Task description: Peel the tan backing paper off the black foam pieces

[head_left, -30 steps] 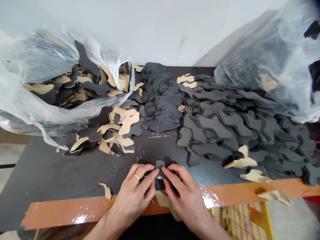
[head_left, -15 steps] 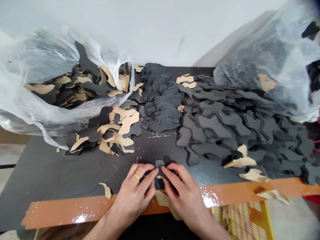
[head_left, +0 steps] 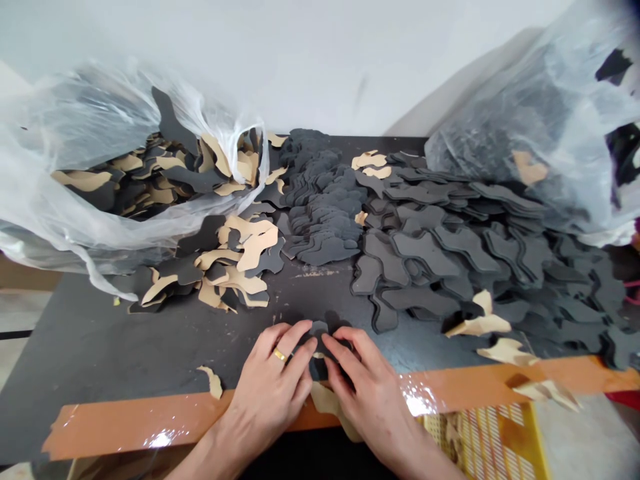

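Between my hands, near the front of the dark table, lies a small dark grey foam piece [head_left: 319, 328]. My left hand [head_left: 277, 370], with a gold ring on one finger, pinches its left side. From the right, the thumb and index finger of my right hand [head_left: 364, 377] close on the same piece. A strip of tan backing paper [head_left: 325, 400] shows below the fingers, partly hidden by my right hand. Much of the foam piece is covered by my fingertips.
An open plastic bag [head_left: 150, 230] of foam pieces stands at left, with loose tan-backed pieces [head_left: 235, 267] beside it. Stacked dark foam pieces [head_left: 325, 200] lie in the middle, more foam stacks [head_left: 430, 253] at right. Orange tape [head_left: 125, 423] lines the front edge; a yellow crate [head_left: 500, 440] is below.
My left index finger has shifted slightly up and right on the foam piece. My right hand has hardly moved, and the view has shifted a little.
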A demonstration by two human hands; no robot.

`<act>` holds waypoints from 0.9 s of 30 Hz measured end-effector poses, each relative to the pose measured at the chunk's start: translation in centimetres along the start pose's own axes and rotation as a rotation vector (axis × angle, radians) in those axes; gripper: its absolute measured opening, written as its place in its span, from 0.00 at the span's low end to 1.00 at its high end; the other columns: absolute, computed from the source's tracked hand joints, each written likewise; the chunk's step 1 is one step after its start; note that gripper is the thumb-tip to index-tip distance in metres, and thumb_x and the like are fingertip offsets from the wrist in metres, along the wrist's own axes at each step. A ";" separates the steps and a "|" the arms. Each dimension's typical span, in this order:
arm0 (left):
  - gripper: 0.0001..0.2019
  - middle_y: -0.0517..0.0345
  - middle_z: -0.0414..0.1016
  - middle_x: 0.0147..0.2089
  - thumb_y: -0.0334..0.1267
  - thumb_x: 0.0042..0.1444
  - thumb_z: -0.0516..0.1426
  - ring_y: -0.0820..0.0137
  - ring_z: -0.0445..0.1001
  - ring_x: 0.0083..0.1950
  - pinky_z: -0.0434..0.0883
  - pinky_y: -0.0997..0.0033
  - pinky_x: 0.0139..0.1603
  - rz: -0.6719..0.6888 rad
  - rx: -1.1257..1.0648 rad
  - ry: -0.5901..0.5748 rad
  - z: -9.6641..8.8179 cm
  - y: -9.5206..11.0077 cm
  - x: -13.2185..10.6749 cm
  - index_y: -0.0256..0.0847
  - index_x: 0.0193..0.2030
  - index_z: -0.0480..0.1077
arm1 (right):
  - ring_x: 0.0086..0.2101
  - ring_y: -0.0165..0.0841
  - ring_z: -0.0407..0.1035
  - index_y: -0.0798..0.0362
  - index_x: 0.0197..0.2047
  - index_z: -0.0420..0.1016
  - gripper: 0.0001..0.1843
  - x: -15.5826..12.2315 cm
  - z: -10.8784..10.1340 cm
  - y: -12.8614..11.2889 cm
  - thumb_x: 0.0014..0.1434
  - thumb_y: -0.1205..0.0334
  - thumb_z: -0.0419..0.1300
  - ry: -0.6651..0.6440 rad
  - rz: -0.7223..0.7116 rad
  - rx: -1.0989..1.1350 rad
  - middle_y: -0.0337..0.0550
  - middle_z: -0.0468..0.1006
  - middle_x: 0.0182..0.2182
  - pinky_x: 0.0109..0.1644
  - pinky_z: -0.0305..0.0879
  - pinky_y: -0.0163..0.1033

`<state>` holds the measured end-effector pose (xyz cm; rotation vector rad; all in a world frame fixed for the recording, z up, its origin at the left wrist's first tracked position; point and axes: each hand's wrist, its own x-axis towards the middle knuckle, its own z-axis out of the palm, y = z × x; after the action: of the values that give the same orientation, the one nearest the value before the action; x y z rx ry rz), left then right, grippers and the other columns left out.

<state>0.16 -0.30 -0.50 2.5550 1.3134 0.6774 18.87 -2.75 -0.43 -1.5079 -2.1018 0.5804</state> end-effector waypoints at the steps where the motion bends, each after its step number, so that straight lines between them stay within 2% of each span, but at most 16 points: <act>1: 0.14 0.48 0.73 0.59 0.25 0.58 0.53 0.56 0.67 0.52 0.73 0.55 0.52 0.021 0.023 -0.021 -0.1 -0.1 0.2 0.35 0.49 0.74 | 0.48 0.41 0.71 0.55 0.58 0.70 0.19 0.0 0.0 0.0 0.65 0.70 0.52 -0.004 -0.002 -0.002 0.54 0.70 0.49 0.50 0.76 0.47; 3: 0.15 0.52 0.73 0.61 0.25 0.59 0.52 0.56 0.67 0.53 0.72 0.55 0.51 0.068 0.048 -0.072 -0.3 -0.2 0.5 0.35 0.49 0.74 | 0.47 0.41 0.71 0.56 0.58 0.70 0.19 0.1 -0.1 0.0 0.65 0.70 0.52 -0.009 0.000 -0.007 0.54 0.71 0.49 0.50 0.76 0.48; 7: 0.15 0.56 0.75 0.60 0.25 0.58 0.51 0.56 0.67 0.52 0.71 0.56 0.48 0.131 0.041 -0.139 -0.6 -0.6 0.9 0.36 0.49 0.74 | 0.46 0.41 0.71 0.57 0.57 0.71 0.19 0.3 0.0 0.0 0.64 0.71 0.52 0.003 -0.001 -0.009 0.54 0.71 0.48 0.49 0.77 0.48; 14: 0.16 0.54 0.74 0.61 0.27 0.58 0.53 0.56 0.67 0.54 0.71 0.54 0.51 0.085 -0.057 -0.187 -0.8 -1.0 0.9 0.39 0.52 0.72 | 0.45 0.38 0.73 0.54 0.57 0.71 0.18 0.4 0.0 0.1 0.66 0.70 0.52 0.034 -0.008 0.030 0.52 0.73 0.47 0.48 0.77 0.45; 22: 0.10 0.52 0.76 0.58 0.28 0.61 0.55 0.61 0.69 0.52 0.72 0.58 0.54 0.063 -0.225 -0.143 -1.5 -1.8 1.2 0.40 0.47 0.73 | 0.45 0.37 0.75 0.52 0.48 0.77 0.11 0.3 -0.5 0.4 0.65 0.68 0.55 0.136 -0.032 0.096 0.49 0.76 0.46 0.48 0.77 0.43; 27: 0.10 0.54 0.77 0.57 0.28 0.64 0.53 0.64 0.69 0.52 0.73 0.61 0.53 0.020 -0.276 -0.129 -1.7 -1.8 1.4 0.40 0.48 0.72 | 0.44 0.39 0.74 0.51 0.51 0.74 0.12 0.6 -1.1 0.3 0.65 0.66 0.57 0.138 -0.050 0.053 0.50 0.77 0.46 0.47 0.78 0.46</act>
<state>-1.23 1.83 0.75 2.3500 1.0734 0.6365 19.57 -2.03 0.36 -1.4202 -1.9977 0.4961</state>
